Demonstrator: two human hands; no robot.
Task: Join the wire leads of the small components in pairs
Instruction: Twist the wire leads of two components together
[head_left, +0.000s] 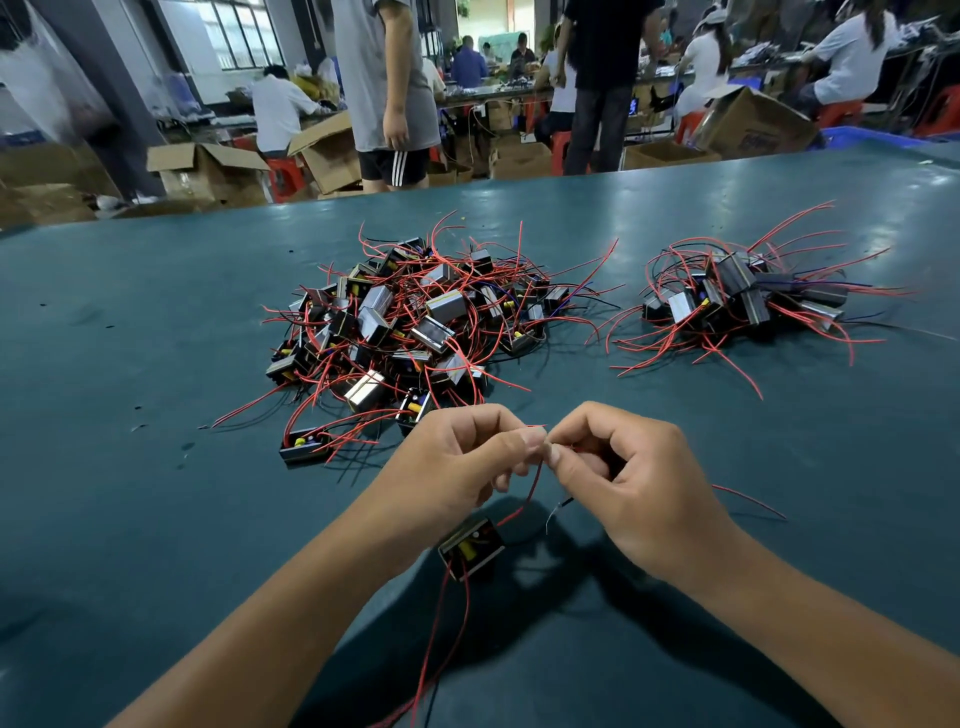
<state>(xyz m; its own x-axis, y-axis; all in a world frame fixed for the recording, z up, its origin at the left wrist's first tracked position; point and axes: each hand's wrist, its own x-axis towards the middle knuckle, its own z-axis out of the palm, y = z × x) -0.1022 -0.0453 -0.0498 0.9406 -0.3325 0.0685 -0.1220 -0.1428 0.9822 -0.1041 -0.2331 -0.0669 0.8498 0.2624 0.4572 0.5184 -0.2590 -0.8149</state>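
- Busy workshop floor, with a wide green table (156, 338) in the foreground.
- Left hand (462, 457) and right hand (623, 478) meet fingertip to fingertip above the table, each with thumb and forefinger pinched tight on the end of a red wire (535, 480); the other fingers are curled in.
- That wire runs down from the pinch to a small black component (471, 548) hanging just below the left hand, with more red leads trailing toward the near edge.
- A thin bare wire end (551, 515) dangles below the right hand.
- Beyond the hands lies a large heap of components (405, 317) tangled in red wires; a smaller heap (737, 296) sits well apart to its right.
- Behind the table, people stand and sit among open cardboard boxes (208, 171).
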